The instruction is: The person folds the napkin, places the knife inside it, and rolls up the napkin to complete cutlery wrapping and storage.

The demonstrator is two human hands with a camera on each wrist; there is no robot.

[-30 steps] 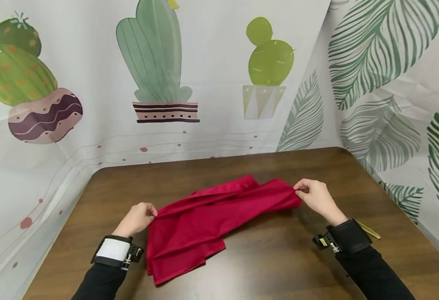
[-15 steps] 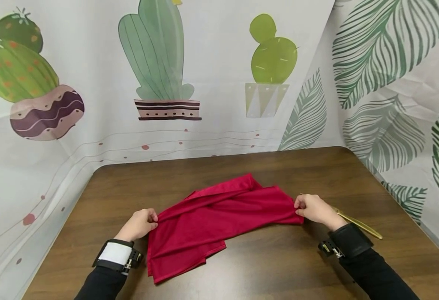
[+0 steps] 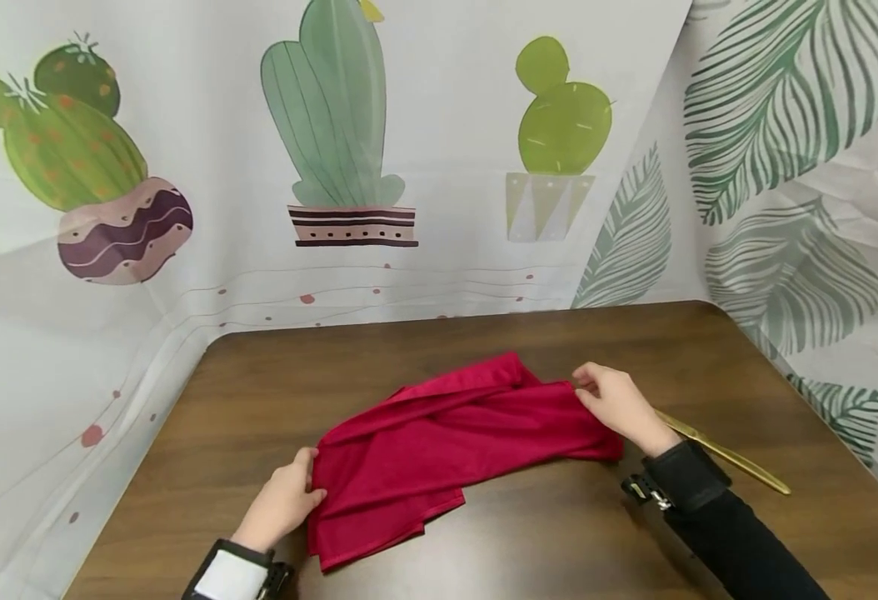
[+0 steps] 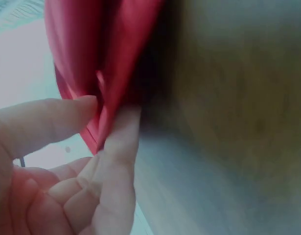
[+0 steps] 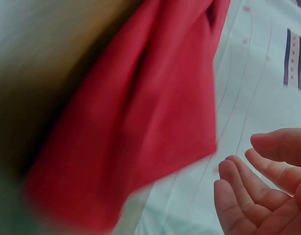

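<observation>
A crimson cloth (image 3: 439, 433), folded in layers with creases running along it, lies slantwise on the brown table in the head view. At its left end, my left hand (image 3: 281, 496) has the edge between thumb and index finger; the left wrist view shows the thumb (image 4: 77, 115) on one side of the fabric and the index finger (image 4: 122, 147) on the other. My right hand (image 3: 622, 404) hovers over the cloth's right end, fingers loosely bent and holding nothing. In the right wrist view a gap separates those fingers (image 5: 238, 196) from the cloth's corner (image 5: 189, 132).
To the right, partly behind my right wrist, a long thin gold-coloured object (image 3: 739, 457) lies on the wooden table (image 3: 559, 533). A white curtain (image 3: 454, 125) printed with cacti and leaves hangs along the table's back and sides.
The cloth's right end came down toward me and now lies lower. My right hand let go of it and rose slightly. The left hand's fingers spread wider at the left edge.
</observation>
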